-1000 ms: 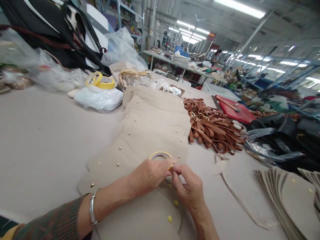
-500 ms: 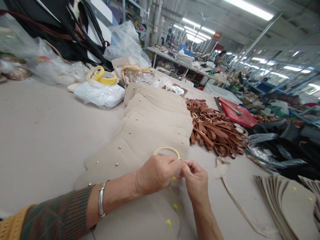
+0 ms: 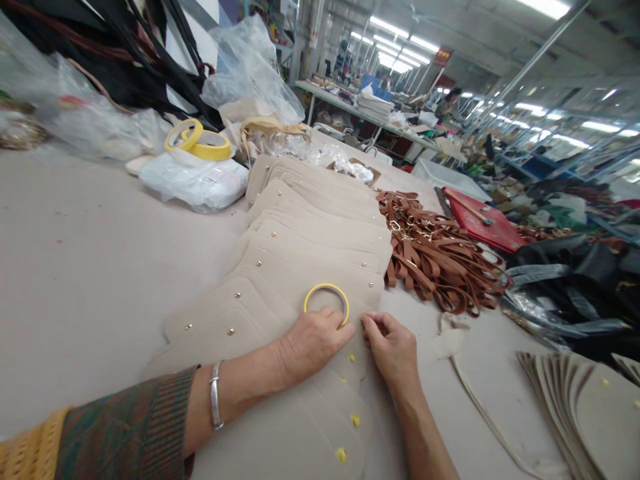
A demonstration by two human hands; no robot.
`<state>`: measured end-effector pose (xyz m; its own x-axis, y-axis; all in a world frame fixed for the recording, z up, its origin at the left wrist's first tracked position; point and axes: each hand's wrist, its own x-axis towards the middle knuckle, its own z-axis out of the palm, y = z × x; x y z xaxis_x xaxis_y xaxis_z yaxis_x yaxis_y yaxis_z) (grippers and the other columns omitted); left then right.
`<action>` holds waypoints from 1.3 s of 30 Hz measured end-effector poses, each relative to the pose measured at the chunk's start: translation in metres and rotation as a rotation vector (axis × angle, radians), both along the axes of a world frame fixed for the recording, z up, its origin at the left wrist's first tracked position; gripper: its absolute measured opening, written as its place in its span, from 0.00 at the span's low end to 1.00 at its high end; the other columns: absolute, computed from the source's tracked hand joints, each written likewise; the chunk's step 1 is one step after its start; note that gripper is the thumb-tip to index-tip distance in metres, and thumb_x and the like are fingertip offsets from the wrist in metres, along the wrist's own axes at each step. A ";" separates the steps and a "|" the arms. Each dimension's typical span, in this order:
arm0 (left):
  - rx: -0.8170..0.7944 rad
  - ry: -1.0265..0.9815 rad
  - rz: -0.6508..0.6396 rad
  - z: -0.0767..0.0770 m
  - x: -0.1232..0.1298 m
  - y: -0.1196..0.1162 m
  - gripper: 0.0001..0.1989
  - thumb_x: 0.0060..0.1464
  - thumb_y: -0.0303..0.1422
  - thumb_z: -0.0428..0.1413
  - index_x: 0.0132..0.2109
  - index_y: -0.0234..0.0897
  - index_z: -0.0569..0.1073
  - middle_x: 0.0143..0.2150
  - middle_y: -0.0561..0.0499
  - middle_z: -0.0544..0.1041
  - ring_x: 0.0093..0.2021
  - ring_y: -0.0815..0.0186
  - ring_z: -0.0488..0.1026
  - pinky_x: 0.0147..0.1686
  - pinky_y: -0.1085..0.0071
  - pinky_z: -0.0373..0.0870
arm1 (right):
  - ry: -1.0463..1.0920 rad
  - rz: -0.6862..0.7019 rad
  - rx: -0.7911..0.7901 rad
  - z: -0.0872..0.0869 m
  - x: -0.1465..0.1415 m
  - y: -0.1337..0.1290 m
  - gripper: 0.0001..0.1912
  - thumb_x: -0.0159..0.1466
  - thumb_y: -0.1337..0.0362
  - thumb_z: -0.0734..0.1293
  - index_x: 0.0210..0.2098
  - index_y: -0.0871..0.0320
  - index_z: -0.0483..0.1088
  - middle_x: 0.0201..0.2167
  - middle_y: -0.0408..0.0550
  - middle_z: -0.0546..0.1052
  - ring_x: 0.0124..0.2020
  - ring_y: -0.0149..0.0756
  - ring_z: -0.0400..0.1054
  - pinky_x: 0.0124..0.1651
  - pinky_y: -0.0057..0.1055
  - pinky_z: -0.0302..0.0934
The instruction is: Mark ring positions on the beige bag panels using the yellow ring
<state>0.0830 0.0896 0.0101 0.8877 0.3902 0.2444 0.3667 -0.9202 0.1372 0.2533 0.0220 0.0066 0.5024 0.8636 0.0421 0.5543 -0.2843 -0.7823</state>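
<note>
My left hand (image 3: 313, 340) is closed on a thin yellow tape roll (image 3: 327, 287), which stands up over its fingers. Just to the right, my right hand (image 3: 390, 340) is pinched, with a tiny yellow piece showing at its fingertips. Both hands are over overlapping beige panels (image 3: 310, 253) that carry small metal studs. Several yellow tape bits (image 3: 355, 421) stick to the panels nearest me. A small gap separates the two hands.
Brown straps (image 3: 435, 260) with metal clasps lie right of the panels, near a red item (image 3: 483, 220). More yellow rolls (image 3: 213, 145) rest on a white plastic packet (image 3: 193, 183) at left. Fanned beige pieces (image 3: 590, 407) sit at lower right; black bags (image 3: 585, 280) lie beyond.
My hands have parted slightly from where they met. The tape roll has shifted a little left and stands more upright, and the whole view has moved slightly.
</note>
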 end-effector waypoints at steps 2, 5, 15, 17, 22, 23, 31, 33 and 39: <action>0.001 0.003 -0.001 0.001 0.000 0.000 0.02 0.61 0.27 0.51 0.38 0.36 0.66 0.33 0.49 0.70 0.34 0.61 0.68 0.28 0.68 0.65 | -0.115 0.024 0.004 0.001 -0.001 0.002 0.16 0.60 0.52 0.64 0.31 0.58 0.75 0.22 0.45 0.77 0.22 0.33 0.68 0.30 0.29 0.63; -0.018 0.020 0.007 0.002 -0.001 0.000 0.03 0.61 0.28 0.51 0.37 0.36 0.67 0.34 0.49 0.71 0.34 0.61 0.67 0.29 0.68 0.65 | -0.138 -0.011 0.030 0.001 -0.001 0.002 0.15 0.58 0.53 0.66 0.37 0.58 0.72 0.21 0.43 0.76 0.21 0.33 0.68 0.29 0.29 0.63; 0.036 -0.043 0.221 0.013 -0.010 0.039 0.05 0.62 0.24 0.48 0.40 0.34 0.69 0.38 0.46 0.73 0.41 0.58 0.68 0.35 0.66 0.68 | -0.154 0.007 0.071 -0.005 -0.004 -0.010 0.16 0.62 0.53 0.63 0.34 0.58 0.76 0.24 0.46 0.78 0.24 0.35 0.71 0.33 0.30 0.64; 0.024 -0.025 0.216 0.012 -0.010 0.042 0.05 0.61 0.24 0.48 0.40 0.33 0.69 0.38 0.46 0.73 0.41 0.58 0.68 0.35 0.66 0.68 | -0.249 0.014 0.059 -0.005 -0.005 -0.004 0.15 0.63 0.55 0.62 0.32 0.58 0.76 0.23 0.47 0.78 0.25 0.35 0.71 0.34 0.30 0.63; 0.025 -0.018 0.217 0.010 -0.009 0.040 0.05 0.61 0.23 0.49 0.40 0.34 0.69 0.38 0.46 0.73 0.42 0.58 0.68 0.36 0.66 0.69 | -0.351 0.082 0.027 0.000 -0.004 0.005 0.12 0.63 0.60 0.62 0.31 0.58 0.75 0.27 0.46 0.78 0.29 0.35 0.71 0.36 0.29 0.61; 0.022 -0.017 0.222 0.010 -0.009 0.040 0.05 0.61 0.23 0.49 0.40 0.34 0.69 0.38 0.46 0.73 0.42 0.58 0.67 0.36 0.66 0.69 | -0.367 0.118 0.013 0.001 -0.003 0.003 0.12 0.63 0.60 0.62 0.31 0.57 0.75 0.28 0.46 0.78 0.29 0.35 0.71 0.37 0.29 0.61; 0.027 -0.062 0.189 0.012 -0.012 0.040 0.06 0.61 0.24 0.49 0.40 0.34 0.70 0.37 0.47 0.74 0.41 0.60 0.69 0.37 0.68 0.69 | -0.284 0.341 -0.168 0.008 -0.007 -0.030 0.10 0.62 0.62 0.62 0.33 0.54 0.76 0.28 0.44 0.79 0.30 0.36 0.72 0.35 0.29 0.62; 0.001 -0.122 0.126 0.013 -0.013 0.036 0.06 0.62 0.25 0.48 0.41 0.35 0.70 0.35 0.49 0.74 0.38 0.63 0.70 0.35 0.70 0.70 | -0.183 0.300 -0.154 0.009 -0.006 -0.032 0.09 0.61 0.61 0.64 0.34 0.54 0.77 0.26 0.43 0.79 0.27 0.35 0.72 0.32 0.29 0.63; -0.163 -0.391 -0.084 0.022 -0.017 0.015 0.15 0.66 0.30 0.45 0.58 0.36 0.62 0.43 0.47 0.77 0.42 0.67 0.75 0.42 0.72 0.72 | 0.081 0.105 0.156 0.024 -0.008 -0.035 0.14 0.62 0.57 0.65 0.43 0.58 0.75 0.26 0.45 0.77 0.25 0.32 0.70 0.30 0.28 0.67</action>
<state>0.0659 0.1043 0.0326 0.7711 0.3818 0.5096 0.1831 -0.8994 0.3969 0.2450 -0.0131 0.0309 0.4167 0.8978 0.1427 0.5084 -0.1000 -0.8553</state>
